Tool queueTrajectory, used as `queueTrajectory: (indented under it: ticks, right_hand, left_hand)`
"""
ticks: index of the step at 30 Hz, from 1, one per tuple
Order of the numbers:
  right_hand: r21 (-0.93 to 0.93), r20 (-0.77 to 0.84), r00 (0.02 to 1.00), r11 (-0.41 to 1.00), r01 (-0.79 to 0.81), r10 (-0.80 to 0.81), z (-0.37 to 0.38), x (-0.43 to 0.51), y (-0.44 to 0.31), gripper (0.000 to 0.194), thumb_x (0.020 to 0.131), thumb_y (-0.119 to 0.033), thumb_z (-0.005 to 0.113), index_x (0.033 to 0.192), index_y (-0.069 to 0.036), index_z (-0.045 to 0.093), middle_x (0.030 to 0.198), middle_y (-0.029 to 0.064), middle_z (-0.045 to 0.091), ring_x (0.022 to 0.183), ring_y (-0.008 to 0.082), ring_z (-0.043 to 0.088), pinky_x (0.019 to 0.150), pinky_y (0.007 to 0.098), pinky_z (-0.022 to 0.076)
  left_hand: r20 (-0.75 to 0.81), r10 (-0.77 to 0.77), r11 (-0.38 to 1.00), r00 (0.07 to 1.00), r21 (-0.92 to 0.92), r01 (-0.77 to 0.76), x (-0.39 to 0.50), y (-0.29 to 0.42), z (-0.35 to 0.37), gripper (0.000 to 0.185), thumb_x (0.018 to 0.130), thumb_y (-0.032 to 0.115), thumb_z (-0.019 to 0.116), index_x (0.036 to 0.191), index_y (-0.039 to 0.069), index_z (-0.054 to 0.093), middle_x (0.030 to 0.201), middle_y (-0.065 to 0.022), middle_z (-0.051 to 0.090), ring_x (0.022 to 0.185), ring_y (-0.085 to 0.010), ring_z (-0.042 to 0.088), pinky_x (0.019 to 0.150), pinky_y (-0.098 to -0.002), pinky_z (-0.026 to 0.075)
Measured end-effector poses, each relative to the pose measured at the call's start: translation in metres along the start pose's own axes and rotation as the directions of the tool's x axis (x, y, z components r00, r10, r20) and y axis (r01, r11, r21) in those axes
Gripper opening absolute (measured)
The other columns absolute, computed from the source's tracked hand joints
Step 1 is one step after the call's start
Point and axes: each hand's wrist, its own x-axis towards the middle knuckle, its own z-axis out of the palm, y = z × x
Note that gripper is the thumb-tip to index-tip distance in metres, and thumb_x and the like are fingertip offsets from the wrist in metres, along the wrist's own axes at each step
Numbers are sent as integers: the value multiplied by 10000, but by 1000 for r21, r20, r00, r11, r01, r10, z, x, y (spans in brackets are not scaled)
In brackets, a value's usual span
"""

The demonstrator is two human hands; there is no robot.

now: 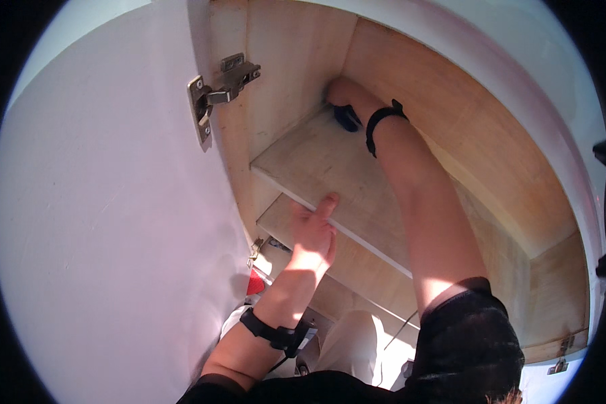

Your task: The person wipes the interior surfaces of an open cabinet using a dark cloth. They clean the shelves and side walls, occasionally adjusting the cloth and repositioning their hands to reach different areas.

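My right hand (340, 93) reaches deep into a wooden cabinet, at the back corner of the upper shelf. A dark blue cloth (347, 118) shows under it, against the shelf; my fingers are mostly hidden. With its thumb on top and the fingers at the front edge, my left hand (314, 222) grips the upper shelf board (333, 161). Black straps circle both forearms.
A white cabinet door (106, 202) stands open on the left, on a metal hinge (202, 111). Lower shelf boards (363, 267) lie beneath the upper one. A red object (255, 283) is near the lower hinge (255, 251). A thin cable (400, 331) hangs beside my knee.
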Motion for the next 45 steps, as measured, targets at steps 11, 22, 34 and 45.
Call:
queueTrajectory:
  ticks: [11,22,34,45]
  right_hand:
    - [402,-60,998,914,55,-34,-35,-112,-59,367,877,-188,552,1145,41,655,1130,225,670,1040,344,634,893,398,477]
    - [11,-224,970,996,93,-88,18,-77,12,349,850,-34,549,1182,-38,657,1152,205,653,1064,384,611,941,423,477]
    - [345,-459,886,905,248,-68,26,-90,-37,303,840,-38,549,1119,-33,668,1150,215,639,1070,383,596,966,428,454]
    - [408,-546,762,683,605,-348,13,-240,-97,310,820,1,566,1098,-67,685,1036,170,621,1035,353,568,916,432,467]
  left_hand:
    - [-54,-48,999,997,1,48,0,2,3,571,857,-18,637,1356,87,380,1299,-104,518,1197,-247,507,1044,-407,404]
    - [-1,1,1000,1000,10,-1,5,-6,-13,542,855,-18,637,1342,85,423,1302,-91,527,1199,-242,517,1029,-400,430]
    - [-9,32,998,999,47,-32,9,-5,-6,577,844,-31,627,1362,88,402,1308,-90,518,1215,-241,504,1038,-392,419]
    - [-109,-71,982,992,-182,50,24,24,-12,490,868,484,549,1245,171,534,1260,-73,541,1136,-240,533,922,-405,455]
